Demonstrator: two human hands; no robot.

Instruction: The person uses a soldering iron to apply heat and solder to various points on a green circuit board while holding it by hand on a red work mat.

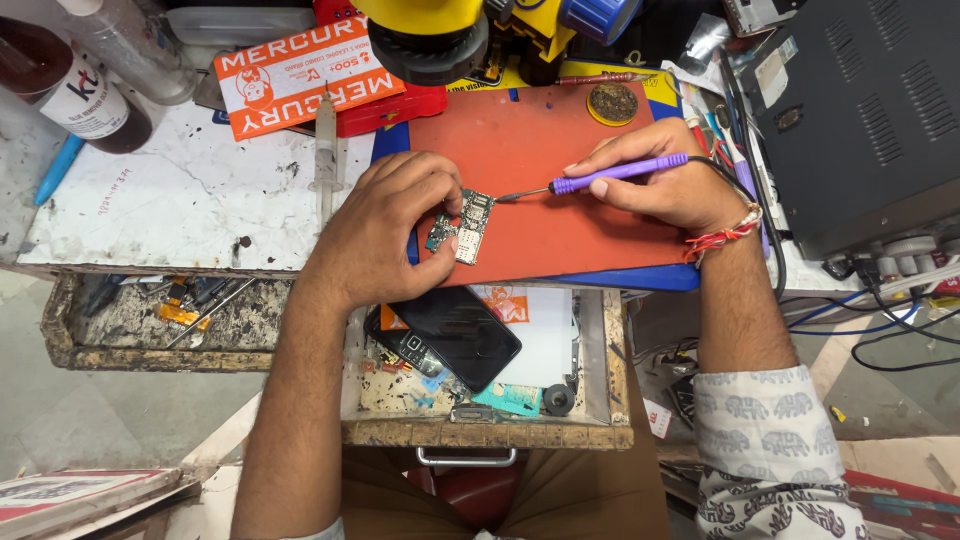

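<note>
Head view, left hand (395,215) pinning a small circuit board (462,227) onto the red mat (560,225) on the bench (170,205), right hand (665,180) clenched around a purple soldering iron (610,174), tip touching the board's upper edge, dark phone (458,335) in the open drawer below.

Purple soldering iron handle (620,172) lying over red-orange mat (560,215); green circuit board (462,226); elephant-print white sleeve (765,440); black phone (455,335) showing below.

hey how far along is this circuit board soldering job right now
Already done: the small circuit board lies bare on the red mat, and a dark phone lies in the open drawer below. In hand: the left hand pins the board while the right hand holds the purple soldering iron, tip at the board's top edge. Left: the board is still outside any phone.
</note>
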